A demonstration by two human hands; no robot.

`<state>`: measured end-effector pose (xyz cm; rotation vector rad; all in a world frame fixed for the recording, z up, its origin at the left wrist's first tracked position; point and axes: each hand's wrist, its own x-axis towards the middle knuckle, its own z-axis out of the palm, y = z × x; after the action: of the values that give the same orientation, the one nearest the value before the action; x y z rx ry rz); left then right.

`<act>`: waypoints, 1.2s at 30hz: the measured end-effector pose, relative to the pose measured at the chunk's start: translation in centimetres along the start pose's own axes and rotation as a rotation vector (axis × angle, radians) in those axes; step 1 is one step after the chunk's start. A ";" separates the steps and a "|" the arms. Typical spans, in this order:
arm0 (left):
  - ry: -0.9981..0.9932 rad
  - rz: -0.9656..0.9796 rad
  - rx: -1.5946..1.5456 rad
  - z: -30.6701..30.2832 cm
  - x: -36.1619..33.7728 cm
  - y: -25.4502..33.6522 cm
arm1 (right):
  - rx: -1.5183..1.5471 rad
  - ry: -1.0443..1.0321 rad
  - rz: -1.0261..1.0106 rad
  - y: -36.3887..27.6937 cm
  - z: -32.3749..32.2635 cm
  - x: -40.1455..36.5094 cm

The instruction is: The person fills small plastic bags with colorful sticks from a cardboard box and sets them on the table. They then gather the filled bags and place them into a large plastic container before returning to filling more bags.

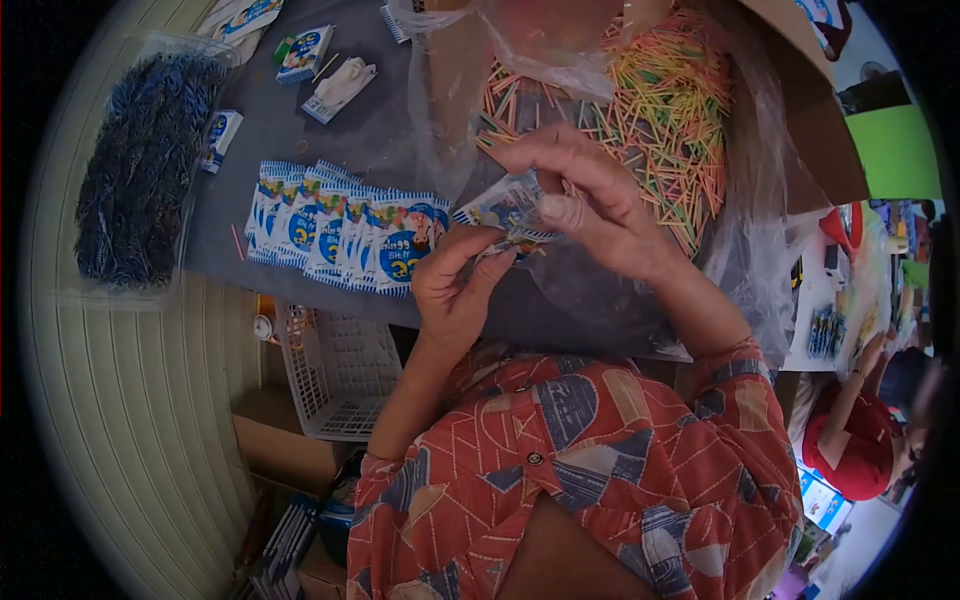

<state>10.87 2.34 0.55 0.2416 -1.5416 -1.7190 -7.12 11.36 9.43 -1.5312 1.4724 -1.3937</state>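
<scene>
A small clear packet with blue and white print (505,205) is between my two hands, over the dark table. My left hand (460,280) pinches its lower left edge. My right hand (590,195) is at its upper right side, with thumb and fingers bent around it; short coloured sticks show at these fingertips. Left of my hands lies an overlapping row of blue and white printed packets (335,230). Beyond my right hand, many thin pink, yellow and green sticks (665,120) fill a plastic-lined cardboard box.
A clear tray (172,285) of dark blue twisted pieces stands at the far left. Small boxes (304,55) lie at the table's back. A white plastic basket (345,375) sits below the table edge. Another person in red (860,450) is at the far right.
</scene>
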 end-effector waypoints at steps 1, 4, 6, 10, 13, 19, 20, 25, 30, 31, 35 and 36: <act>-0.017 0.006 0.017 0.0 0.0 -0.1 | -0.120 -0.082 0.006 0.4 0.3 -0.4; -0.042 0.029 0.062 0.2 -0.2 -0.3 | -0.354 -0.200 -0.086 1.4 1.1 -0.7; -0.093 0.080 0.061 1.2 0.2 -0.2 | -0.519 -0.204 -0.183 1.6 1.4 -0.7; -0.100 0.097 0.396 0.9 -0.1 2.1 | -0.143 -0.152 -0.131 1.9 1.6 -1.6; -0.051 0.215 0.889 -1.8 -0.3 3.0 | -0.308 0.034 -0.057 1.0 -3.4 -1.3; 0.017 0.311 1.450 -4.5 0.0 2.1 | -0.747 0.489 0.123 11.3 -20.9 -0.4; -0.007 0.265 1.534 -4.9 0.4 2.5 | -0.685 0.515 0.119 13.9 -23.4 -0.4; -0.055 0.152 1.689 -5.0 1.7 3.9 | 0.575 0.359 0.155 12.3 -25.5 2.1; -0.103 0.290 1.516 -1.8 2.3 4.2 | 2.181 0.549 0.025 18.2 -25.9 4.0; -0.186 0.306 1.366 0.0 2.6 4.0 | 2.324 0.543 -0.017 16.7 -24.7 4.0; -0.405 0.241 1.285 3.4 2.8 0.6 | 4.026 -0.301 -0.272 16.9 -25.2 4.0; -0.387 0.201 1.314 3.7 2.5 -0.2 | 4.442 -0.189 -0.384 13.2 -25.0 3.9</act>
<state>6.84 3.43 2.14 0.3832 -2.6795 -0.3736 -35.36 10.89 5.29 -2.0050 3.0252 0.4332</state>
